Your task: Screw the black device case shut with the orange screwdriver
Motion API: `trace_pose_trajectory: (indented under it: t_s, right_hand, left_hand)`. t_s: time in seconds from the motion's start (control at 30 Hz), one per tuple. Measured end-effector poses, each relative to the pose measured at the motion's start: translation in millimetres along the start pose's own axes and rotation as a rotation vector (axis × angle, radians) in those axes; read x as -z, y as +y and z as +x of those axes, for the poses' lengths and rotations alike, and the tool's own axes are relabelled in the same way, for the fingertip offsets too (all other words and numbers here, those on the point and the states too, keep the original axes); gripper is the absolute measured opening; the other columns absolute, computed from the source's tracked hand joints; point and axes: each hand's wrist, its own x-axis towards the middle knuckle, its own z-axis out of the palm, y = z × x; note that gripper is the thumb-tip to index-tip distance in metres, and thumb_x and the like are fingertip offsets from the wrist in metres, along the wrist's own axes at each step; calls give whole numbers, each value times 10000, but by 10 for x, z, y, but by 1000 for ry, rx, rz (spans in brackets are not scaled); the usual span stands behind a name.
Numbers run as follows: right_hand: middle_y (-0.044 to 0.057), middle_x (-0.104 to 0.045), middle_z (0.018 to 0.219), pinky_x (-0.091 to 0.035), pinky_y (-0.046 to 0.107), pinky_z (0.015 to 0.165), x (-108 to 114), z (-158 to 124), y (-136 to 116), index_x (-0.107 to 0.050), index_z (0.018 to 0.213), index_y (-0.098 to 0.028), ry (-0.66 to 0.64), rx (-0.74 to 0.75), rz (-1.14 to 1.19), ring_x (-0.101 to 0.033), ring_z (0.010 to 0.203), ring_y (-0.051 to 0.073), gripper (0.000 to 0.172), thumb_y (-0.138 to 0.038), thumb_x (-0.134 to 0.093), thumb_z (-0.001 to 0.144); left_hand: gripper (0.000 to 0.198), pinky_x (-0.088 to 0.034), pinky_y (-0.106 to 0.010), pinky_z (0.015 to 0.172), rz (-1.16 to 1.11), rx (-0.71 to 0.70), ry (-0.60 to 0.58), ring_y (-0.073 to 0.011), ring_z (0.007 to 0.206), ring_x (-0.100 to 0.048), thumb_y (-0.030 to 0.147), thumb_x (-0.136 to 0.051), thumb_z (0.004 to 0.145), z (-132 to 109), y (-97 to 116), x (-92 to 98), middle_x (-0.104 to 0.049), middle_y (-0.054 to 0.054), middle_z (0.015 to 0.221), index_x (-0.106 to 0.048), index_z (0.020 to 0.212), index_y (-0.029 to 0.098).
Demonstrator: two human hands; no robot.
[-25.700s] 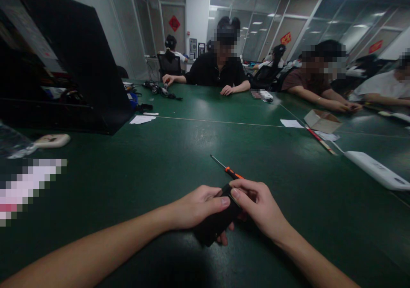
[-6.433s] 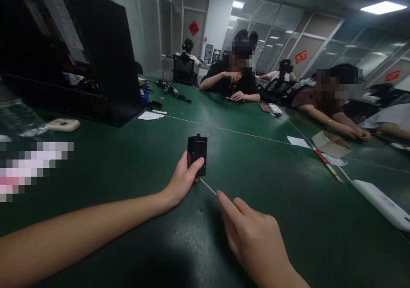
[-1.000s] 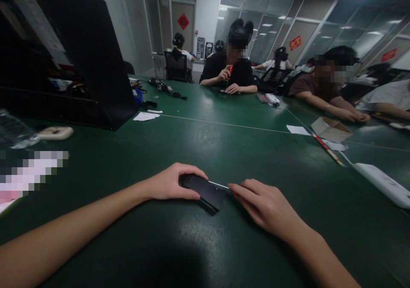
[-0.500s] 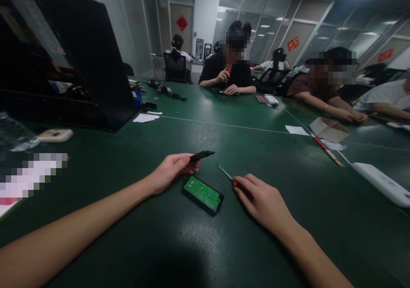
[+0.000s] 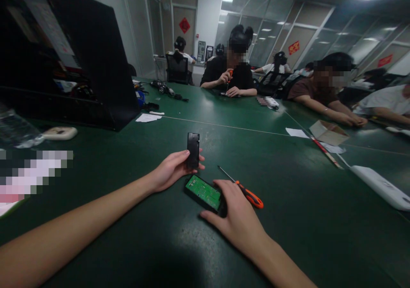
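My left hand (image 5: 171, 171) holds a flat black cover (image 5: 193, 149) upright, fingers closed on its lower end. Just below it, the black case half with a green circuit board (image 5: 202, 192) lies on the green table (image 5: 288, 185). My right hand (image 5: 235, 215) grips the near right end of that case half, thumb and fingers curled round it. An orange-handled screwdriver (image 5: 246, 191) lies loose on the table right beside my right hand, its thin shaft pointing away to the left.
A large black case (image 5: 80, 66) stands at the left with a beige object (image 5: 60, 132) before it. A white power strip (image 5: 381, 186), a cardboard box (image 5: 328, 131) and paper scraps lie at the right. Several people sit working across the table.
My left hand has turned the lifted cover upright. My right hand let go of the screwdriver, which now lies on the table, and closed on the case half with the board.
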Motion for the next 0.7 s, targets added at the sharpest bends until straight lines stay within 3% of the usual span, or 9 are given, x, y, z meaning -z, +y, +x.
trace_pose_trajectory:
  t_s: [0.07,0.13,0.33,0.43,0.7]
  right_hand:
    - [90,-672,1112,-500,471,927,-50,10,-37,-600,1132,-199,-9,-54,60,-622,1032,285,416,-348,-775,786]
    - [57,-685,1039,-504,443,891,-34,15,-26,-613,1083,-218,16,-141,185,-642,968,260,333,-319,-752,798]
    - [6,-665,953,-536,343,820,124,14,66,-584,1066,-242,196,-385,775,-663,907,215,458,-431,-811,716]
    - [0,-661,950,-544,317,821,146,12,76,-594,1050,-242,272,-360,812,-662,897,197,455,-412,-829,699]
    - [18,-708,998,-584,345,841,103,-15,53,-607,1097,-260,242,-256,725,-702,930,217,404,-347,-793,749]
  left_hand:
    - [335,-501,-345,864,-44,15,-17,-270,1017,-699,289,-593,950,-7,2,-1,-700,-154,1149,-659,1219,101]
    - [313,-497,-361,909,-81,28,-32,-285,1065,-694,271,-605,946,-17,7,2,-703,-154,1162,-669,1201,103]
    - [330,-484,-389,983,-103,50,-129,-272,1132,-667,253,-647,927,-56,-1,10,-694,-148,1220,-662,1231,126]
    - [357,-493,-379,974,-97,87,-181,-241,1111,-668,254,-680,905,-77,-18,-4,-695,-148,1225,-662,1239,129]
    - [418,-477,-425,1014,84,108,-266,-264,1154,-659,268,-771,825,-118,-67,-38,-694,-162,1266,-689,1221,163]
